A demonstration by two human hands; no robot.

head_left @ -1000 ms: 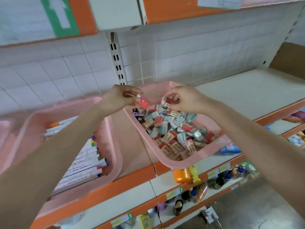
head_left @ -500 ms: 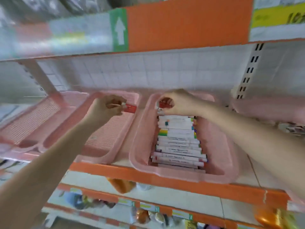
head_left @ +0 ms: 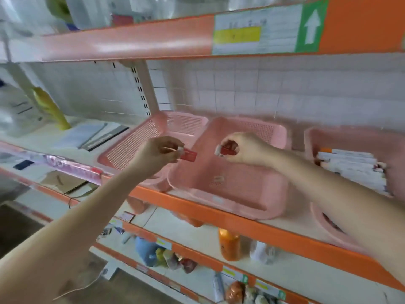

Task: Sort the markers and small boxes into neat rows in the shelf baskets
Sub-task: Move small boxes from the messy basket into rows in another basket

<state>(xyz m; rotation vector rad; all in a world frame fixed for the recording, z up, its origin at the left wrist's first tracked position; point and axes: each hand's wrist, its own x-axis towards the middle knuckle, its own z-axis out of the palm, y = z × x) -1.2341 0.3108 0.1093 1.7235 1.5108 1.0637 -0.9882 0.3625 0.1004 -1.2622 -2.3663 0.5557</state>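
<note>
The shelf (head_left: pixel 241 224) is pale on top with a glossy orange front edge. A white tiled wall (head_left: pixel 263 91) stands behind it, and an upper shelf (head_left: pixel 131 40) with the same orange lip hangs above. Three pink plastic baskets sit in a row along the shelf's front edge. The left basket (head_left: pixel 131 148) has fine mesh walls and lies against the middle basket (head_left: pixel 258 189), whose rounded rim covers its right side. The right basket (head_left: pixel 341 137) stands just beside the middle one, near the shelf's right end, and the right forearm crosses its front corner and hides it. White-barrelled markers (head_left: pixel 350 165) lie in this basket in a stacked row, side by side. Flat papers (head_left: pixel 87 137) rest toward the shelf's left end, and an orange bottle (head_left: pixel 229 244) stands on the shelf below. The left hand (head_left: pixel 157 154) hangs above the seam between the left and middle baskets, its grip clamped on the left red box (head_left: pixel 189 155), a small flat carton that pokes rightward over the middle basket's left rim. The right hand (head_left: pixel 245 148) hovers over the rear half of the middle basket, fingers curled round the right red box (head_left: pixel 228 150), which has a white end. The two boxes are near each other but apart.
</note>
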